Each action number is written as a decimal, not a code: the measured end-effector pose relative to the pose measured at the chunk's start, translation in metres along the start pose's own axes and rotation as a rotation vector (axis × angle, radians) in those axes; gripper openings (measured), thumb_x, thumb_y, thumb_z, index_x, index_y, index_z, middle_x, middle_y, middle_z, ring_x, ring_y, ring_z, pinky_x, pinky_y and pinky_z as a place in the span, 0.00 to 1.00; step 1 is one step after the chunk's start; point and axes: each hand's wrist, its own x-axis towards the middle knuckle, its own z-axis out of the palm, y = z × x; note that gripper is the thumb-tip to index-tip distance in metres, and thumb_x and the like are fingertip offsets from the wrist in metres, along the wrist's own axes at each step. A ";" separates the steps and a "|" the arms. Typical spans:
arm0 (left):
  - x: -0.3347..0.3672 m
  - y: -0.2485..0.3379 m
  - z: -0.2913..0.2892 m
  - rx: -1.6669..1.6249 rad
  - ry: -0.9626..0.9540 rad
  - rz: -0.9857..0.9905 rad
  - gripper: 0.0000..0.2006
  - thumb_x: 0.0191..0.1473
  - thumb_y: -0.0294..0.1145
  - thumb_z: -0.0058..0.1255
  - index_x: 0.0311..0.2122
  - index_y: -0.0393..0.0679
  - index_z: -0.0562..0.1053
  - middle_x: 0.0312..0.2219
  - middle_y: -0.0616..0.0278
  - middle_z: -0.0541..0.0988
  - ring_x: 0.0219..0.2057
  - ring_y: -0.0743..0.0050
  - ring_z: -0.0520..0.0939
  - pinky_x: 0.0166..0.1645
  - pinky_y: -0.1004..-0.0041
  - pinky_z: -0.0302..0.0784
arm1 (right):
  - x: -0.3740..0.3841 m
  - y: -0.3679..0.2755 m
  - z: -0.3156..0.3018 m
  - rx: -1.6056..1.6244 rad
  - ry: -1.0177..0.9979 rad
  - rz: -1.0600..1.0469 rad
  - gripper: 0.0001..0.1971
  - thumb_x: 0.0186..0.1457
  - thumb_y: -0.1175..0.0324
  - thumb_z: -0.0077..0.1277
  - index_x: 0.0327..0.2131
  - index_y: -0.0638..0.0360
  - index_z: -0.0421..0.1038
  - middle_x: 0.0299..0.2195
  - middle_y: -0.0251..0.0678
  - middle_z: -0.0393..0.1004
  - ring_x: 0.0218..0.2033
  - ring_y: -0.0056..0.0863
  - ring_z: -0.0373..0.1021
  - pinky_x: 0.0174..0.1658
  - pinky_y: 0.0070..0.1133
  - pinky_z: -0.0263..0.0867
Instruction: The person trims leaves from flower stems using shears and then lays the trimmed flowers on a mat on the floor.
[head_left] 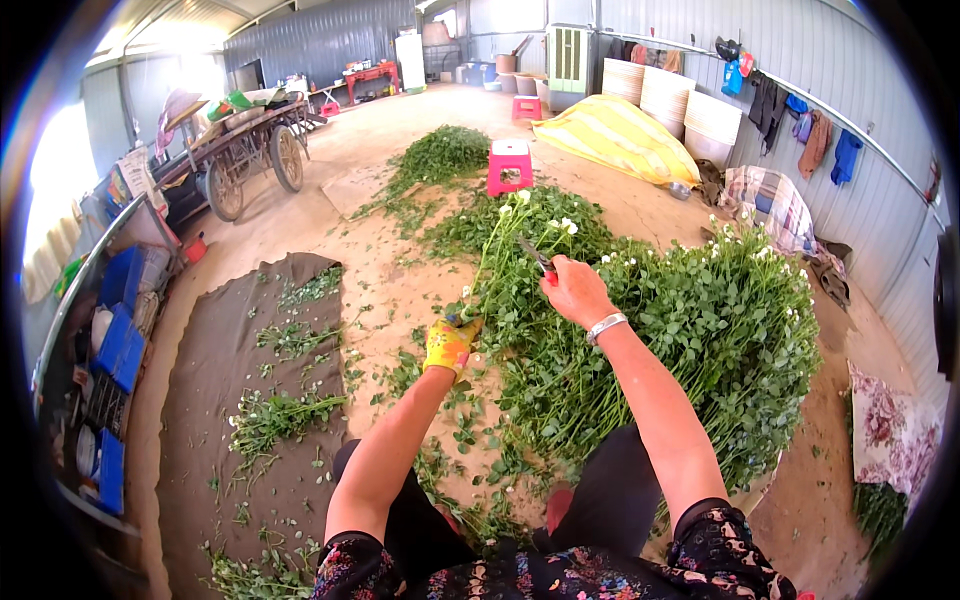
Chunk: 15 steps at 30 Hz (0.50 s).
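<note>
My left hand (pixel 452 345), in a yellow patterned glove, is closed round the lower stems of some white-flowered stalks (pixel 490 255) that lean up and away from me. My bare right hand (pixel 578 292), with a silver bracelet at the wrist, grips red-handled pruning shears (pixel 543 264). Their blades point up and left, close to the upper part of the stalks; whether they touch a stem I cannot make out. Beneath and beside my right arm lies a big heap of leafy flower stems (pixel 700 330), white blooms toward its far right edge.
Cut leaves litter the floor, with a green pile (pixel 440 155) farther off. A pink stool (pixel 509 167) stands beyond the stalks. Left lies a dark cloth (pixel 215 400) with several small bunches. A cart (pixel 250 140), blue crates (pixel 122 345) and a yellow striped sheet (pixel 620 135) stand around.
</note>
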 end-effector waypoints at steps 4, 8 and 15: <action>0.003 -0.001 -0.001 0.178 -0.057 0.047 0.14 0.51 0.32 0.56 0.41 0.34 0.75 0.31 0.59 0.80 0.30 0.75 0.80 0.27 0.77 0.76 | 0.000 0.002 0.000 0.003 0.003 0.009 0.12 0.53 0.61 0.47 0.30 0.62 0.67 0.26 0.49 0.73 0.29 0.49 0.71 0.33 0.40 0.68; -0.002 -0.002 0.001 0.212 -0.057 0.064 0.14 0.51 0.33 0.57 0.40 0.34 0.75 0.32 0.59 0.80 0.29 0.75 0.80 0.27 0.77 0.76 | 0.000 0.006 0.001 0.054 -0.001 0.005 0.12 0.52 0.62 0.48 0.27 0.62 0.67 0.24 0.50 0.73 0.28 0.50 0.71 0.34 0.40 0.67; 0.010 -0.009 -0.001 0.257 0.007 0.037 0.15 0.49 0.33 0.59 0.39 0.33 0.74 0.31 0.58 0.80 0.27 0.75 0.79 0.26 0.77 0.75 | 0.001 0.007 -0.003 0.391 -0.130 0.097 0.13 0.51 0.64 0.51 0.25 0.66 0.67 0.20 0.44 0.73 0.21 0.36 0.73 0.26 0.30 0.70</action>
